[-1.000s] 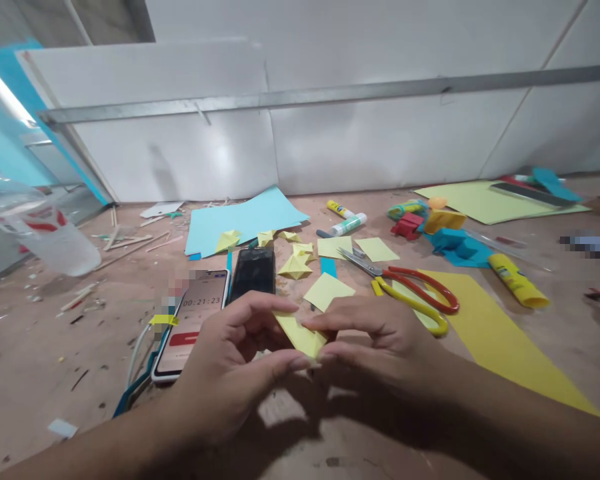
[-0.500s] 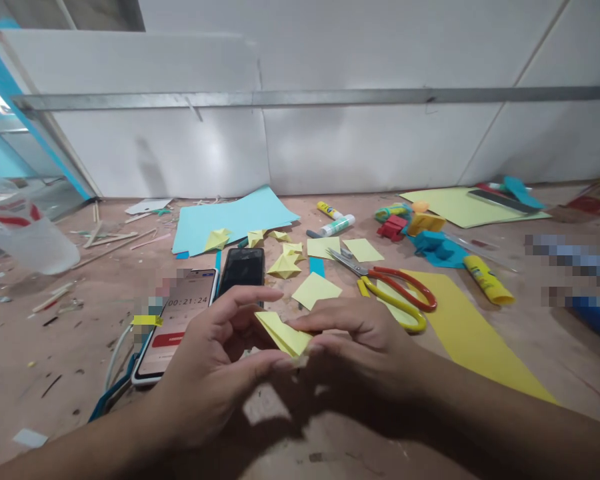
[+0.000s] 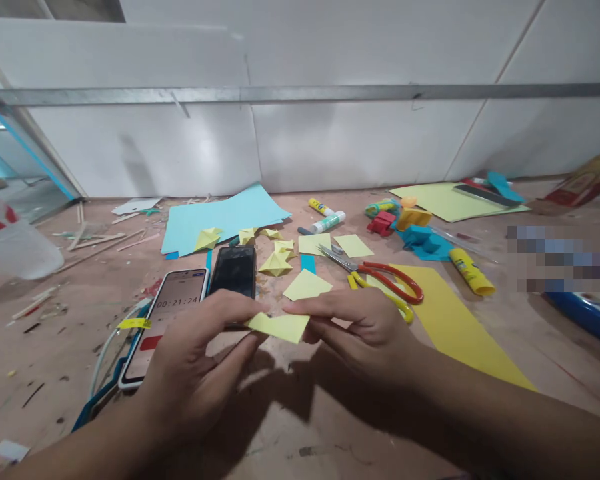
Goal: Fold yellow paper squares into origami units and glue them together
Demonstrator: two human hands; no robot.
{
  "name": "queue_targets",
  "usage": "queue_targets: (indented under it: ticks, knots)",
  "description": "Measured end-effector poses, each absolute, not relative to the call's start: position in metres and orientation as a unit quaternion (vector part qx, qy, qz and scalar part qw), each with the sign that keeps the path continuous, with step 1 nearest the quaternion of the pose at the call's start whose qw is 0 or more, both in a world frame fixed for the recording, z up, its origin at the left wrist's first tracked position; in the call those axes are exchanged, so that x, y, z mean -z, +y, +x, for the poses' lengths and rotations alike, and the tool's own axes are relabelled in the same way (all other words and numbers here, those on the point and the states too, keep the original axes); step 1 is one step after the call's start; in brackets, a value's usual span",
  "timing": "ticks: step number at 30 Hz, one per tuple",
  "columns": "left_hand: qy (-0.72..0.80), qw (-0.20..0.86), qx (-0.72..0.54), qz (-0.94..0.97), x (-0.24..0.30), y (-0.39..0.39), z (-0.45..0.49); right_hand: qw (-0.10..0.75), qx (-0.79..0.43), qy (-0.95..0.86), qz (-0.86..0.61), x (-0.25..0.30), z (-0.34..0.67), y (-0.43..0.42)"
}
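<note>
Between my two hands is a small piece of folded yellow paper (image 3: 281, 327), held just above the table. My left hand (image 3: 200, 347) pinches its left end, thumb below and index finger above. At the other end my right hand (image 3: 365, 327) grips the paper between thumb and fingers. A square of yellow paper (image 3: 307, 286) lies just beyond the fingers. Several folded yellow paper pieces (image 3: 277, 260) sit farther back. Scissors (image 3: 375, 273) with red and yellow handles rest beyond my right hand, blades pointing left.
Left of centre lie a phone showing a timer (image 3: 173, 300) and a dark phone (image 3: 234, 272). Behind them are light-blue sheets (image 3: 220, 217). Glue sticks (image 3: 329, 221), a yellow tube (image 3: 473, 272) and a yellow sheet (image 3: 455, 320) lie toward the right. A plastic cup (image 3: 20, 240) stands far left.
The folded paper has been turned, now showing a flatter strip, and my left fingers have closed onto its left end. The view has shifted slightly to the right.
</note>
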State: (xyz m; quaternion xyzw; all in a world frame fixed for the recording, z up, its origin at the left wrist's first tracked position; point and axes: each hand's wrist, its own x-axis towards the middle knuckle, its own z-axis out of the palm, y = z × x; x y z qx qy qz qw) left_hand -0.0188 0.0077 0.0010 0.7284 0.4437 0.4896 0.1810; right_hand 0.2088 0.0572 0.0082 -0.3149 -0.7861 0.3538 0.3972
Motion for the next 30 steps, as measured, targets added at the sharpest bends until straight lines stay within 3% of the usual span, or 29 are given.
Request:
queue_targets:
  ticks: [5, 10, 16, 22, 30]
  knots:
    - [0.477, 0.117, -0.486, 0.723, 0.001, 0.006, -0.022, 0.415, -0.291, -0.809, -0.298, -0.008, 0.213, 0.063]
    - [0.462, 0.129, -0.515, 0.71, 0.006, 0.002, -0.022, 0.479, -0.225, -0.825, -0.198, -0.006, 0.213, 0.071]
    - [0.411, 0.107, -0.525, 0.737, 0.01, 0.001, -0.024, 0.496, -0.201, -0.822, -0.195, -0.005, 0.215, 0.07]
    - [0.396, 0.1, -0.532, 0.742, 0.002, 0.005, -0.027, 0.529, -0.354, -0.737, -0.228, 0.001, 0.209, 0.064]
    - [0.387, 0.073, -0.522, 0.757, 0.002, 0.009, -0.029, 0.493, -0.495, -0.688, -0.195, -0.008, 0.213, 0.064]
